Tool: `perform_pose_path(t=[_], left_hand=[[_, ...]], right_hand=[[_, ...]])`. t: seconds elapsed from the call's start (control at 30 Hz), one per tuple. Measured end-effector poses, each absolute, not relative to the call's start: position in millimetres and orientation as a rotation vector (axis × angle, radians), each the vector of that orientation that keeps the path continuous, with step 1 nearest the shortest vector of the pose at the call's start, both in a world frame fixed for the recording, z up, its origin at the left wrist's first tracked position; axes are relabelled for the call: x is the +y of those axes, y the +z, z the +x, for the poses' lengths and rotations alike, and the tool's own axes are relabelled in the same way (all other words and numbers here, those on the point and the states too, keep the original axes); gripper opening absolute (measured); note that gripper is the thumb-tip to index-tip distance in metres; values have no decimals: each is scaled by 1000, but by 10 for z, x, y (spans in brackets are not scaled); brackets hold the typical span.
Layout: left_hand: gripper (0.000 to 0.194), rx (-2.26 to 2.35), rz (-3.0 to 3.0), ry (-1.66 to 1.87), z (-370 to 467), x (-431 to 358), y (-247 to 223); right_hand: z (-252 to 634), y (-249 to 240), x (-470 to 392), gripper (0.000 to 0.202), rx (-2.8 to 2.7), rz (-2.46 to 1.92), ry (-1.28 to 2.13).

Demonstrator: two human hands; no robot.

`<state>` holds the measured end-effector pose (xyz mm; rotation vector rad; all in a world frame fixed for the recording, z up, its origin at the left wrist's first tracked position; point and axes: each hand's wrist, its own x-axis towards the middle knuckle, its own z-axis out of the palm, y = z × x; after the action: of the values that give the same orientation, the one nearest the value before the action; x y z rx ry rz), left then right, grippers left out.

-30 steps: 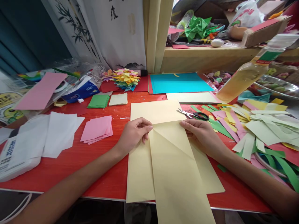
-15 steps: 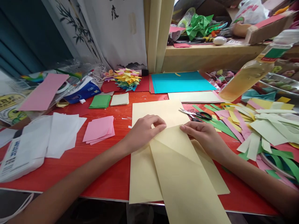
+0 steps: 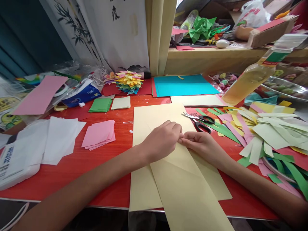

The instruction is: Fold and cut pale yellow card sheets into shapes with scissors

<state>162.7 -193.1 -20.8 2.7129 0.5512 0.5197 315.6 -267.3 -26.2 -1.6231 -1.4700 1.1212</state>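
Note:
A long pale yellow sheet of paper (image 3: 190,189) slants toward me and hangs past the table's front edge. My left hand (image 3: 163,139) is closed over its far edge, with the fingers curled and their tips hidden. Right against it, my right hand (image 3: 203,144) pinches the same sheet near its far right corner. Beneath lie more pale yellow sheets (image 3: 144,186), flat on the red table. Just beyond my right hand rest scissors (image 3: 202,123) with black handles, their blades pointing left.
To the right, cut paper strips (image 3: 250,128) are heaped near a tilted-looking bottle (image 3: 250,73). Pink squares (image 3: 98,134), green squares (image 3: 100,105) and a white packet (image 3: 21,160) lie left. Blue sheets (image 3: 185,86) and a folded-paper piece (image 3: 130,81) are at the back.
My left hand has moved right along the paper's far edge until it meets my right hand, and its fingers have curled over. The view has shifted slightly.

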Motion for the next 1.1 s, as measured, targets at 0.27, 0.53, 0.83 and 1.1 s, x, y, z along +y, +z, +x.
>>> perform_pose_path(t=[0.27, 0.53, 0.83, 1.1], left_hand=[[15, 866, 2792, 681, 1607, -1821, -204], [15, 1085, 2784, 803, 1490, -1530, -119], [15, 1351, 2771, 930, 1270, -1142, -74], [13, 1498, 2657, 1015, 1057, -885, -70]], right_hand=[[3107, -244, -2679, 35, -1402, -1581, 1198], [3075, -220, -2697, 33, -1364, -1611, 1262], [3056, -235, -2720, 32, -1326, -1614, 1310], [3077, -240, -2686, 27, -1336, -1552, 1304]])
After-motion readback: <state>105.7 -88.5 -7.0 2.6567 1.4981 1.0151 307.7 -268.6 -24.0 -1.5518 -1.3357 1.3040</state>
